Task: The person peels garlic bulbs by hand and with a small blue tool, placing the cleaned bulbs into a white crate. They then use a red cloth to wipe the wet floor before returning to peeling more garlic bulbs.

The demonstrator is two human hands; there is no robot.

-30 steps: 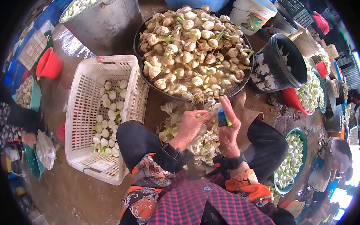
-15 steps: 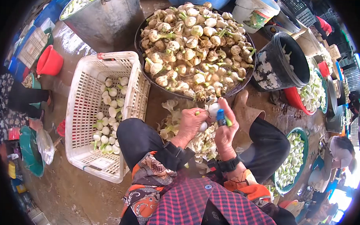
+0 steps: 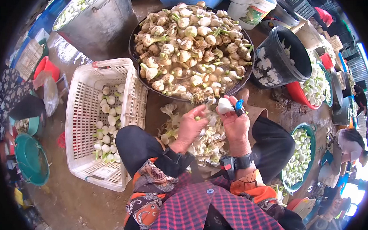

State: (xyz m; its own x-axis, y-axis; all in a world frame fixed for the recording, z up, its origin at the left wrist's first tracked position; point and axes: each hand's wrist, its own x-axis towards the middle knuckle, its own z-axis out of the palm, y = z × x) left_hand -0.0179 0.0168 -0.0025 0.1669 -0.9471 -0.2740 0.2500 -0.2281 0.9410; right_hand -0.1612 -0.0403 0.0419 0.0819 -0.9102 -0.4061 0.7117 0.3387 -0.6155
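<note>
My left hand (image 3: 190, 127) is half curled above the peelings. A green stem tip shows between its fingers and a pale round shape below them, seemingly a garlic bulb mostly hidden by the hand. My right hand (image 3: 236, 127), palm turned up, grips a peeled white garlic bulb (image 3: 225, 105) at its fingertips. The same hand holds a small blue-wrapped tool (image 3: 239, 107), its blade not clear to see. Beneath both hands lies a heap of papery garlic skins (image 3: 207, 146). Just beyond them stands a wide dark basin (image 3: 131, 52) piled with unpeeled garlic bulbs (image 3: 190, 54).
A white plastic crate (image 3: 76, 123) with peeled bulbs stands left of my knee. On the right are a green basin (image 3: 312, 148) of trimmed garlic and a tilted black bucket (image 3: 271, 63). A metal bucket (image 3: 100, 25) stands at the back left. Other people sit at the right edge.
My hands have drawn apart; the left has moved left and down. The right hand has turned palm up with the bulb and blue tool. The view has shifted slightly.
</note>
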